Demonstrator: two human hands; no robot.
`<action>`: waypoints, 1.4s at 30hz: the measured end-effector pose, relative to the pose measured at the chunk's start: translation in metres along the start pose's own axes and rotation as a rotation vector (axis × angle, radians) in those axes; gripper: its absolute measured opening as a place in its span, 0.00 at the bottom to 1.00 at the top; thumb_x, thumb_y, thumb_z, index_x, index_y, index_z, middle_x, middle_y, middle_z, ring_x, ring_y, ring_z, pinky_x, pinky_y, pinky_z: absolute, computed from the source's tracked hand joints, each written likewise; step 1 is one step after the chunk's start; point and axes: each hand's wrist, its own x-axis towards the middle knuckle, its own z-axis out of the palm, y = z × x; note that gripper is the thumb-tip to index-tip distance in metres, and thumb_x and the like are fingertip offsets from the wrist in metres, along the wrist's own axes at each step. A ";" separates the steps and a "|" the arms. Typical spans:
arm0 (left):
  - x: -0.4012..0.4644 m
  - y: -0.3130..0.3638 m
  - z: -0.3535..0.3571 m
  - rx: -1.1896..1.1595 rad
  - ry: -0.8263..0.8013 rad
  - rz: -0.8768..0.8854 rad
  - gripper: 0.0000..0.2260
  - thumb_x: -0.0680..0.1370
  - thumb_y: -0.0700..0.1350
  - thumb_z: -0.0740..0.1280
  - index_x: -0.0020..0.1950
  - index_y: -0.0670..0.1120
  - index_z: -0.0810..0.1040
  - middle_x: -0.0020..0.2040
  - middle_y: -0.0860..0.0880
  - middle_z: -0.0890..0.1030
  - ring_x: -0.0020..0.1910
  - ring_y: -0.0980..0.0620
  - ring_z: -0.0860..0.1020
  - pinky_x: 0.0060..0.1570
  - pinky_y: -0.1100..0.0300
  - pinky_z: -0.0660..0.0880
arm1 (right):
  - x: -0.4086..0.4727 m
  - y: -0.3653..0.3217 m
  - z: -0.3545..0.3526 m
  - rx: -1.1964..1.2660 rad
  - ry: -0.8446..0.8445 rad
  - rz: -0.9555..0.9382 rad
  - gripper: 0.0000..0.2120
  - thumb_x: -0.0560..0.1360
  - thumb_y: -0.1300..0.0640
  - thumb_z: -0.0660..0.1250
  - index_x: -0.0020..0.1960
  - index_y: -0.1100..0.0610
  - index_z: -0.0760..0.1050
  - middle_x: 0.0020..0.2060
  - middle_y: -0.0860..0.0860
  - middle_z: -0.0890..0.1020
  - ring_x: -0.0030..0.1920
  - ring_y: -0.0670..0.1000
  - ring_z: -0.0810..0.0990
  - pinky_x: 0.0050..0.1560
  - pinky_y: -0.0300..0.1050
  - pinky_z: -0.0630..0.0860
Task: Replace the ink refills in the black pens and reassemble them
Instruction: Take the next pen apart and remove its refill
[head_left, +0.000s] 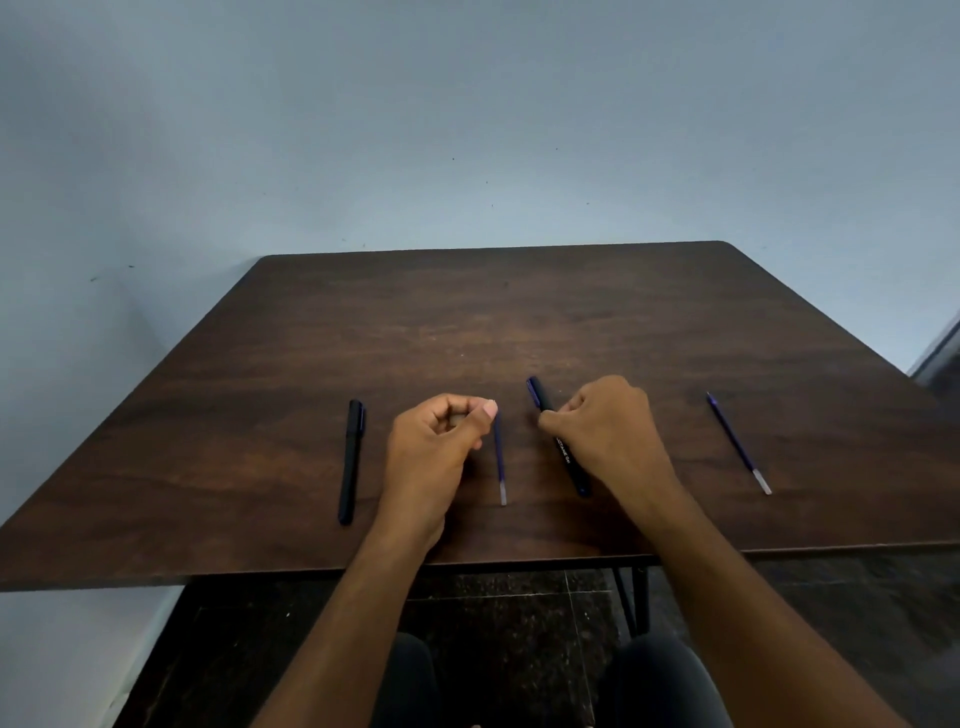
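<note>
left hand (436, 436) has its fingers curled, thumb tip right at the top end of a thin purple ink refill with a clear tail (500, 457) lying on the dark wood-grain table (467, 312). looks like a pinch, but contact is partly hidden so not certain. right hand (608, 431) is curled around a capped black plastic pen with white lettering (563, 447), which rests on the table. second capped black pen (351, 462) lies untouched left of the left hand. second purple refill (737, 444) lies well apart on the right. risks: round parts roll toward the near edge if nudged by a wrist; thin refill can bend if lifted by one end or forced in at an angle.
</note>
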 end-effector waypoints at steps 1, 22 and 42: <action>0.000 0.000 0.001 0.011 -0.003 0.007 0.05 0.78 0.49 0.72 0.44 0.50 0.86 0.37 0.46 0.84 0.34 0.62 0.78 0.40 0.69 0.73 | -0.003 0.001 -0.001 0.040 0.014 -0.030 0.15 0.70 0.54 0.75 0.33 0.65 0.82 0.27 0.59 0.83 0.26 0.49 0.79 0.27 0.44 0.76; -0.001 0.003 0.001 -0.044 -0.084 0.057 0.07 0.81 0.45 0.69 0.47 0.45 0.86 0.36 0.54 0.85 0.34 0.64 0.78 0.36 0.73 0.72 | -0.021 0.010 0.020 0.134 0.011 -0.627 0.09 0.80 0.55 0.69 0.50 0.57 0.86 0.33 0.53 0.82 0.34 0.52 0.80 0.39 0.54 0.77; 0.000 0.000 -0.002 -0.077 -0.078 0.053 0.10 0.78 0.45 0.72 0.43 0.40 0.86 0.36 0.44 0.82 0.34 0.57 0.75 0.37 0.66 0.74 | -0.027 0.006 0.024 0.120 -0.015 -0.484 0.11 0.80 0.47 0.67 0.54 0.50 0.86 0.47 0.54 0.88 0.48 0.53 0.87 0.49 0.56 0.84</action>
